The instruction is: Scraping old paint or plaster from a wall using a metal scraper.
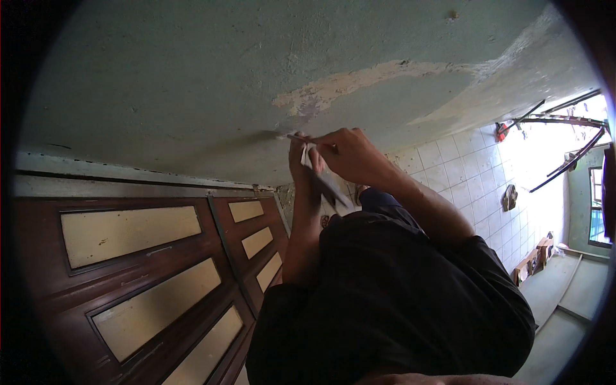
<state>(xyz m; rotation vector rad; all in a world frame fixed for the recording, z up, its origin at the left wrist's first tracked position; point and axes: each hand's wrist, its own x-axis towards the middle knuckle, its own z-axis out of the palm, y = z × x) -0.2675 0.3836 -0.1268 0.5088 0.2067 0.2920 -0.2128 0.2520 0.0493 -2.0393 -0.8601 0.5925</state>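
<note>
My right hand (350,153) is closed in a pinch around a thin, flat tool that looks like a putty knife (299,137). Its tip points left, close to the pale green wall (212,83); whether it touches cannot be seen. Just left of it, my left hand (298,157) is closed on a flat grey plate (332,191), which is blurred and slants down toward my body. Above both hands, a bare whitish patch (346,80) of peeled paint stretches along the wall to the right.
At the left stands a dark wooden door (141,247) with cream panels. White floor tiles (455,163) lie to the right. On them are a pair of sandals (509,197) and a red object (502,132). Dark poles (567,160) stand near the bright opening, and a window (598,208) is at the far right.
</note>
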